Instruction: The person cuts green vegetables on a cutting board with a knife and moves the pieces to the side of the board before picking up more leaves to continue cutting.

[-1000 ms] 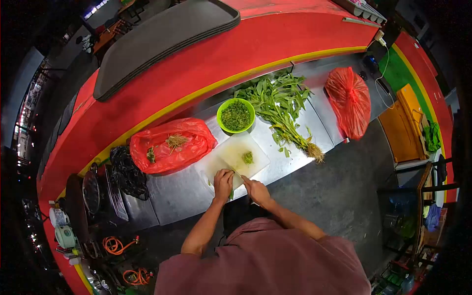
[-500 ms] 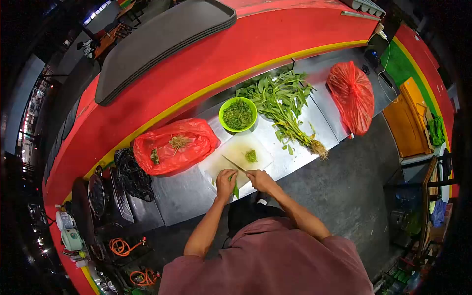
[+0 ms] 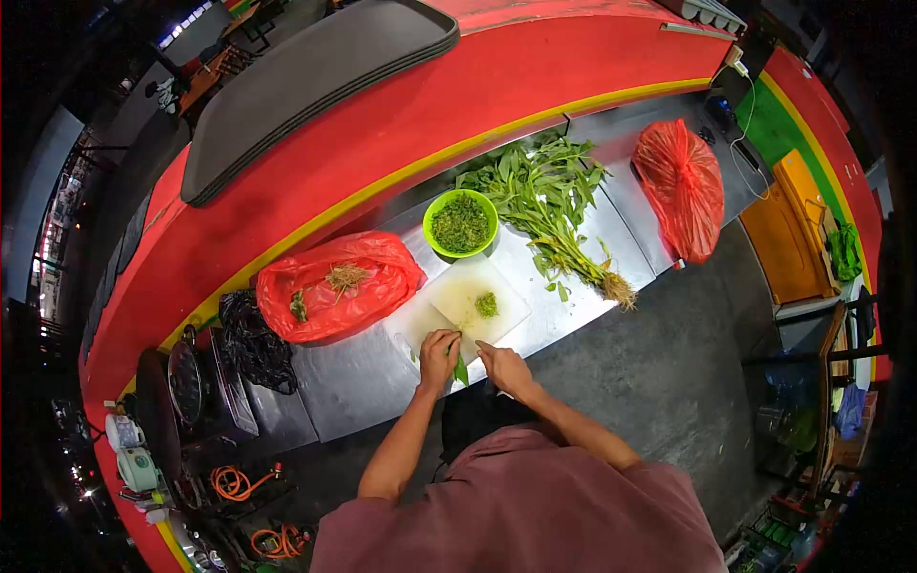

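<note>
My left hand (image 3: 438, 361) is closed around green leaves (image 3: 460, 371), whose ends stick out below the fingers at the near edge of the pale cutting board (image 3: 457, 286). Beside it on the right, my right hand (image 3: 507, 369) grips a knife (image 3: 447, 317); its thin blade is hard to make out over the board. A small heap of chopped greens (image 3: 487, 305) lies on the board's right half. Just behind stands a lime-green bowl (image 3: 460, 255) full of chopped greens. A leafy bundle with roots (image 3: 544, 191) rests right of the bowl.
Left of the board lies an open red plastic bag (image 3: 325, 320) with root scraps inside, and a black bag (image 3: 256, 344) beside it. A tied red bag (image 3: 680, 196) sits on the steel counter (image 3: 368, 387) at the right. Dark trays (image 3: 315, 86) lie on the red wall.
My right hand has shifted slightly down and the knife's blade looks less distinct, its angle changed. My left hand stays on the leaves in nearly the same place.
</note>
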A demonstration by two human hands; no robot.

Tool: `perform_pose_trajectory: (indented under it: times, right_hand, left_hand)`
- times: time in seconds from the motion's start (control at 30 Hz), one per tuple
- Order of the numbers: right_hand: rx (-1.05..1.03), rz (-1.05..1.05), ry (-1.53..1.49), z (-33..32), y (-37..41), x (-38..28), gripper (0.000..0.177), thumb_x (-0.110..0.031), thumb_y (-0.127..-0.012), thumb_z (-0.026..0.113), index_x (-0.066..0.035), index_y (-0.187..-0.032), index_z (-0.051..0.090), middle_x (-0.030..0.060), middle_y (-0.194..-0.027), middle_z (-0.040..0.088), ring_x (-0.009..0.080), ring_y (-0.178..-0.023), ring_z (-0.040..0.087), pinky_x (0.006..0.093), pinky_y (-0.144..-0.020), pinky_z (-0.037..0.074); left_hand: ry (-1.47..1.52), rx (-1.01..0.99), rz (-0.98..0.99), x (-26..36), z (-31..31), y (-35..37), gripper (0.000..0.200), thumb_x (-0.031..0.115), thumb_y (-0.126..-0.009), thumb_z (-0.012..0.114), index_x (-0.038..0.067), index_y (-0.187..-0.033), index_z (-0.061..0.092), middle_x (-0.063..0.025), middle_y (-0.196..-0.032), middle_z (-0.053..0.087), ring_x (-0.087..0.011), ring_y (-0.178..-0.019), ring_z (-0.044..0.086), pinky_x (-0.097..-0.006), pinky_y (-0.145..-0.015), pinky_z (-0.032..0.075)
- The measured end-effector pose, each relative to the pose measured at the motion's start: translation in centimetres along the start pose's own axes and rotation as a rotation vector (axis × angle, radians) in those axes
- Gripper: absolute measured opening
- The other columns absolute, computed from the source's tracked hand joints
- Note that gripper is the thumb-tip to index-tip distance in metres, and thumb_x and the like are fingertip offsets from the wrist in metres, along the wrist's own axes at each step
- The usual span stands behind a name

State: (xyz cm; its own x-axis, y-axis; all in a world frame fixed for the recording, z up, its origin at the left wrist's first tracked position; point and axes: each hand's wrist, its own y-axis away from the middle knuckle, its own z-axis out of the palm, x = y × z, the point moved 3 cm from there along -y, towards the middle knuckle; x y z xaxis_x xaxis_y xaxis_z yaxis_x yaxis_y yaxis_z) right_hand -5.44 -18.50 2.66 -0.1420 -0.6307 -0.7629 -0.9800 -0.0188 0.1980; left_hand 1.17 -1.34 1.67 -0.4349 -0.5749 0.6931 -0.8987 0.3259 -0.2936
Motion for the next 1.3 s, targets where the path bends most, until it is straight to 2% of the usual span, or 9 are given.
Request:
perform_pose_trajectory:
  times: [0.2,0.3,0.4,0.6,0.7,0.87,1.07,1.17,1.3]
  right_hand:
    - [0.069,-0.080,0.092,1.7,-0.9,1.0,0.036,-0.028,-0.106,0.052,-0.011,-0.135,0.063,0.0279,-0.082,0.069,0.0479,-0.077,0.068,0.0564,-0.070,0.054]
    - [-0.029,-0.006,0.053,0.7,-2.3,-0.7,0.033,-0.033,-0.107,0.047,-0.016,-0.130,0.062,0.0259,-0.088,0.071,0.0495,-0.080,0.068,0.0593,-0.072,0.054]
    - [-0.028,0.002,0.013,0.5,-2.5,-1.0,0.032,-0.034,-0.107,0.047,-0.014,-0.126,0.064,0.0269,-0.087,0.071,0.0500,-0.081,0.068,0.0593,-0.073,0.054]
    - [-0.024,0.005,0.027,1.1,-0.3,0.7,0.038,-0.031,-0.107,0.049,-0.010,-0.136,0.062,0.0280,-0.085,0.070,0.0486,-0.082,0.069,0.0578,-0.074,0.054]
    - [0.048,-0.036,0.062,1.3,0.2,0.4,0.037,-0.029,-0.107,0.048,-0.011,-0.134,0.065,0.0272,-0.082,0.069,0.0471,-0.075,0.068,0.0563,-0.070,0.055]
    - [0.031,-0.027,0.102,2.1,-1.5,1.0,0.037,-0.031,-0.106,0.049,-0.014,-0.136,0.064,0.0265,-0.084,0.070,0.0467,-0.077,0.069,0.0563,-0.070,0.055]
    - [0.001,0.009,0.033,1.9,-1.4,0.3,0.036,-0.033,-0.106,0.050,-0.016,-0.134,0.065,0.0274,-0.084,0.070,0.0478,-0.079,0.069,0.0582,-0.072,0.055]
    - [0.034,-0.017,0.046,1.3,0.1,0.2,0.036,-0.030,-0.106,0.050,-0.009,-0.132,0.065,0.0288,-0.082,0.070,0.0477,-0.076,0.069,0.0575,-0.069,0.054]
    - [0.106,-0.110,0.111,2.4,0.0,1.2,0.037,-0.031,-0.107,0.050,-0.013,-0.136,0.063,0.0239,-0.081,0.069,0.0442,-0.071,0.068,0.0545,-0.066,0.055]
  left_hand:
    - [0.001,-0.019,0.003,-0.2,0.1,0.1,0.014,0.004,-0.087,0.071,-0.001,-0.099,0.076,-0.0150,-0.098,0.069,-0.0347,-0.093,0.065,-0.0430,-0.085,0.052]
    - [0.093,-0.001,-0.058,-1.0,0.6,0.4,0.013,0.002,-0.087,0.071,-0.002,-0.099,0.076,-0.0152,-0.098,0.069,-0.0345,-0.093,0.065,-0.0427,-0.085,0.052]
    - [0.022,0.027,0.000,-0.7,0.4,0.3,0.012,0.003,-0.088,0.072,-0.002,-0.098,0.076,-0.0155,-0.098,0.070,-0.0343,-0.093,0.065,-0.0426,-0.085,0.052]
    - [0.067,0.013,-0.035,-0.5,0.1,0.4,0.015,0.003,-0.088,0.071,-0.001,-0.101,0.075,-0.0159,-0.101,0.071,-0.0352,-0.096,0.066,-0.0425,-0.087,0.052]
    - [0.070,0.006,-0.012,-0.3,-0.2,0.3,0.014,0.002,-0.087,0.071,-0.002,-0.101,0.074,-0.0156,-0.099,0.070,-0.0352,-0.095,0.065,-0.0429,-0.086,0.052]
    - [0.094,-0.013,-0.030,-0.1,0.0,0.2,0.012,0.000,-0.087,0.071,-0.002,-0.098,0.075,-0.0149,-0.098,0.068,-0.0335,-0.094,0.064,-0.0418,-0.084,0.052]
    - [0.030,0.032,-0.026,-0.7,0.1,0.6,0.016,0.003,-0.087,0.074,0.001,-0.102,0.077,-0.0137,-0.100,0.074,-0.0324,-0.096,0.067,-0.0404,-0.088,0.053]
    - [0.049,0.051,-0.043,-0.6,0.2,0.7,0.015,0.002,-0.086,0.074,0.000,-0.101,0.076,-0.0139,-0.100,0.073,-0.0330,-0.095,0.067,-0.0409,-0.088,0.053]
    - [0.026,0.031,-0.009,-0.1,0.0,0.8,0.013,0.003,-0.088,0.072,-0.001,-0.100,0.075,-0.0143,-0.099,0.070,-0.0341,-0.094,0.064,-0.0423,-0.086,0.051]
